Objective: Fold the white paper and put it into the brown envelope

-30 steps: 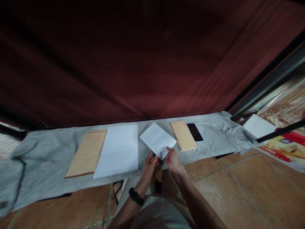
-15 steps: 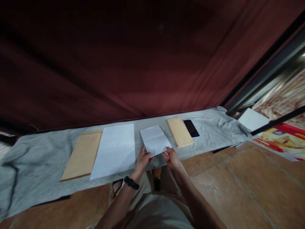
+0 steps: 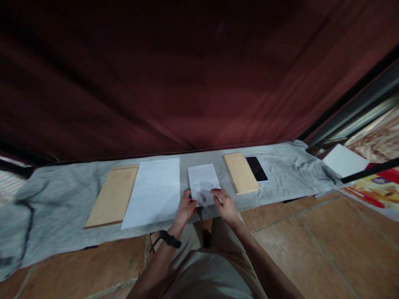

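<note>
A folded white sheet of paper (image 3: 204, 178) lies in front of me on the grey cloth, a crease running across it. My left hand (image 3: 186, 206) pinches its lower left corner, thumb and fingers closed on the edge. At the right edge, my right hand (image 3: 225, 204) hovers with thumb and index finger apart, the fingertips just over the paper. Whether they touch it I cannot tell. Left of the folded sheet is a stack or sheet of larger white paper (image 3: 156, 187), partly over a big brown envelope (image 3: 112, 197). On the right rests a smaller brown envelope (image 3: 240, 172).
A dark-screened phone (image 3: 257, 168) lies beside the small envelope. The grey cloth (image 3: 288, 174) covers a narrow bench along a dark red curtain (image 3: 199, 83). White paper (image 3: 345, 161) and a red and yellow printed box (image 3: 378, 189) are at far right, above the tiled floor (image 3: 299, 249).
The folded sheet has turned straighter and come down flatter on the cloth. My right hand has let go of its lower right corner and its fingers have spread. The camera view has shifted slightly.
</note>
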### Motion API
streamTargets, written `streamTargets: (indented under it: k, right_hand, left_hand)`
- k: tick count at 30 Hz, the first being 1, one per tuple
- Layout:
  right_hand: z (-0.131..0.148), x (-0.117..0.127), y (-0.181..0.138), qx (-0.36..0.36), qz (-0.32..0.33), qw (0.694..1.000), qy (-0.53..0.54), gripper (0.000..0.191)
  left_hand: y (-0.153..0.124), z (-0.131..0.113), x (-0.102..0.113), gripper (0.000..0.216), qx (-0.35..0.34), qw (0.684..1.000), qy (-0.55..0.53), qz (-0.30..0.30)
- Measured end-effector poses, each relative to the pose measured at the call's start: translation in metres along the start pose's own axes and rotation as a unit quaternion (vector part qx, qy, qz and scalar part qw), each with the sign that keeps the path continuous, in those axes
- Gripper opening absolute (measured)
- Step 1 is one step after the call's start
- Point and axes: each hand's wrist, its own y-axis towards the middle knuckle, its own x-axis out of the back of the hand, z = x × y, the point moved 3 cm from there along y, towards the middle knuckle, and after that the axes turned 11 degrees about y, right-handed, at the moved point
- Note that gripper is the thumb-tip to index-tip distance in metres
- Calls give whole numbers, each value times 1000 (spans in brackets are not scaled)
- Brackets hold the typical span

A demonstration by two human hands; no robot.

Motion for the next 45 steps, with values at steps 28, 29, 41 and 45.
streamTargets:
  k: [28,29,41,45]
  right_hand:
    - [-42,-68,130,151,258,937,-179,39]
    - [-45,-70,136,152,258,936,-184,40]
    - [-41,-60,138,103,181,958,-200,45]
    - [-47,-34,88,60,103,970,-214,47]
  left_hand:
    - [-56,15,-46,66,-344,758,525,-180]
    - [-56,16,-48,68,-344,759,522,-181]
    - [-44,10,-19,42,-258,858,376,-238]
    - [-29,2,3,37,-228,887,331,-228]
